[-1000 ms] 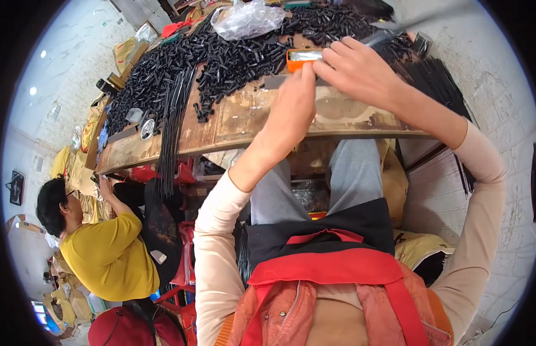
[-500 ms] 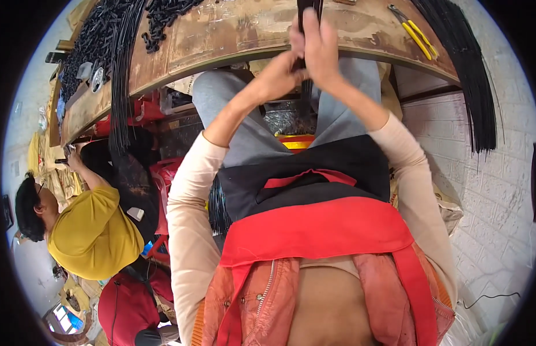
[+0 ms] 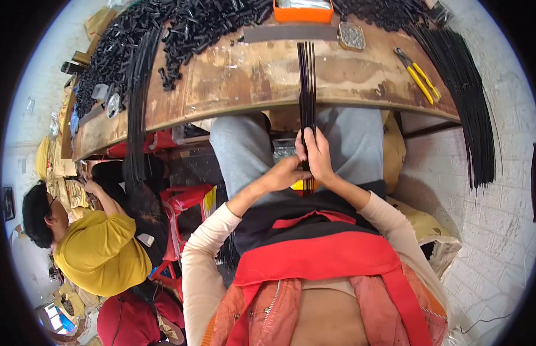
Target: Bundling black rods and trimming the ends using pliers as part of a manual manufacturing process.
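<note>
A bundle of long, thin black wires stands out in front of my lap, its far ends reaching over the table's front edge. Around its lower part my right hand is closed, thumb along the strands. From the other side my left hand closes on the bundle just below, with its fingertips partly hidden behind the strands. The near ends of the wires show below both hands.
On the wooden table lie heaps of small black parts, yellow-handled pliers, a grey strip, a pin tin and an orange box. Wire bundles overhang both sides. A person in yellow sits left.
Both hands have come down from the table edge toward my lap with the wire bundle between them. More of the tabletop is in view.
</note>
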